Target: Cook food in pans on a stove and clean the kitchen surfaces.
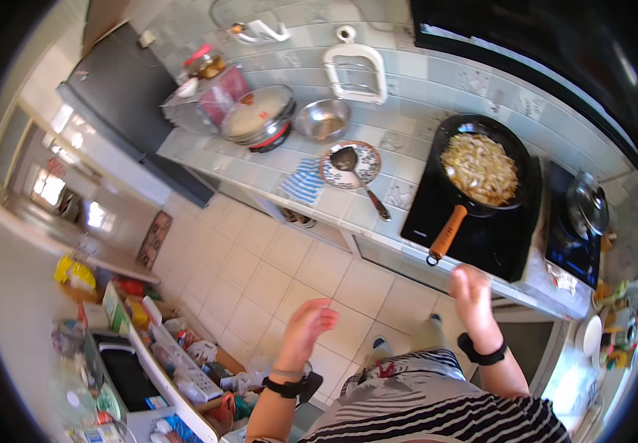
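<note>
My left hand point(307, 329) is raised over the tiled floor with its fingers bent and touches nothing. My right hand point(469, 290) is raised near the counter's front edge, just below the pan handle, apart from it, with no object visible in it. A black frying pan point(441, 149) with a wooden handle point(448, 232) stands on a black cooktop point(424, 205) and holds pale sliced food point(482, 169). To its left, a ladle point(368, 191) lies with its bowl on a patterned plate point(371, 158), its handle reaching over the counter.
A blue striped cloth point(303, 181), a steel bowl point(323, 119) and a lidded electric pan point(258, 116) sit further left on the counter. A lidded pot point(587, 202) stands on a second cooktop point(560, 243) at the right. Cluttered shelves point(155, 376) and a microwave oven point(125, 371) are at lower left.
</note>
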`<state>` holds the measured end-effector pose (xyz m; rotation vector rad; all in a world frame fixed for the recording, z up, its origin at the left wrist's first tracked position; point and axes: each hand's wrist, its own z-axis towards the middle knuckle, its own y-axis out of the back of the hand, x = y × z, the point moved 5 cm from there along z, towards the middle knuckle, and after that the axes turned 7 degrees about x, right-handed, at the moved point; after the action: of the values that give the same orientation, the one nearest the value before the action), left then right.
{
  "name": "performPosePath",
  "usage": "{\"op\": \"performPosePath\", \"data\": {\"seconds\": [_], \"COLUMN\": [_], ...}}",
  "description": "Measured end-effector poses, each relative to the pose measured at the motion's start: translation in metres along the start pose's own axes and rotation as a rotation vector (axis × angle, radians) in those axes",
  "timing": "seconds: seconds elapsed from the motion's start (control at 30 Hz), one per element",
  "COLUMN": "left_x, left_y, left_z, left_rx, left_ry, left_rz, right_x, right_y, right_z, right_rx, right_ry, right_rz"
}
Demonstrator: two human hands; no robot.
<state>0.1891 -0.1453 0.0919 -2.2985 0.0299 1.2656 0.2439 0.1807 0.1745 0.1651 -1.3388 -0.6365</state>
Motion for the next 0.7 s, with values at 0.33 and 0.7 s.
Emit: {"op": "performPosePath", "data": {"seconds": [0.33,0.7], "left_x": [-0.075,-0.232], "left_y": [0.059,0.060], "left_z": [0.074,0.199], "left_rx": [-0.105,-0.030], "left_ry": [-0.084,-0.206], "left_rz": [0.025,0.264], "right_x": [0.059,0.044], "right_y": [-0.082,-0.079], "right_z": [0.083,0.166], "right_rx": [0.279,0.089], "right_ry": [0.140,-0.081], "right_rz": [0.133,0.376]}}
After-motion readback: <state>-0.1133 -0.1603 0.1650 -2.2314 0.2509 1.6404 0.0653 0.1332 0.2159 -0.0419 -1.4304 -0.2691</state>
